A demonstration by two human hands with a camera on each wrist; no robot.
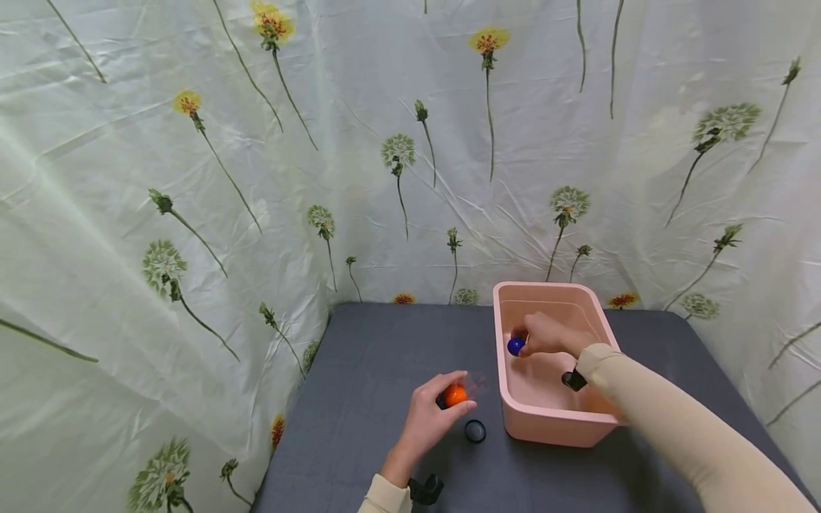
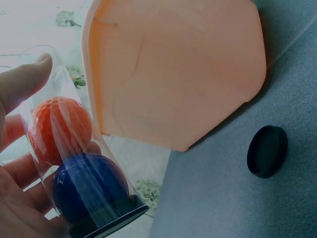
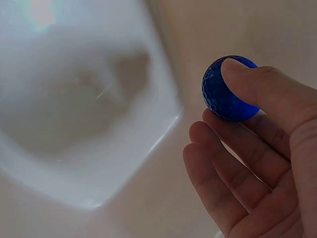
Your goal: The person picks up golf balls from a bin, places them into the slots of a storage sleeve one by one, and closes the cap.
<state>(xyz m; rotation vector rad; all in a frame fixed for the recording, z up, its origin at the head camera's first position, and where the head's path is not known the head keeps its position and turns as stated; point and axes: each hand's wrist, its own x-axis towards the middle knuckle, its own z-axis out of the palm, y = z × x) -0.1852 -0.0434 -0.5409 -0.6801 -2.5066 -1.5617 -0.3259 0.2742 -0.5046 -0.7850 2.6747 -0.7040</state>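
Upright in my left hand (image 1: 426, 413) is a clear plastic tube (image 2: 67, 82), gripped between thumb and fingers. Inside it an orange golf ball (image 2: 62, 129) rests on top of a blue golf ball (image 2: 89, 186), with a black cap (image 2: 110, 218) at the tube's lower end. My right hand (image 1: 545, 333) reaches into the pink bin (image 1: 559, 427) and pinches another blue golf ball (image 3: 230, 89) between thumb and index finger. Its other fingers are loosely bent below the ball. Beside the bin, a loose round black cap (image 1: 475, 431) lies on the table near my left hand.
The dark grey table (image 1: 385, 349) carries the bin at its right side, near the back edge. Behind and to the left hangs a white curtain (image 1: 359, 178) printed with dandelions. Black straps with small devices (image 1: 426, 490) sit on both wrists.
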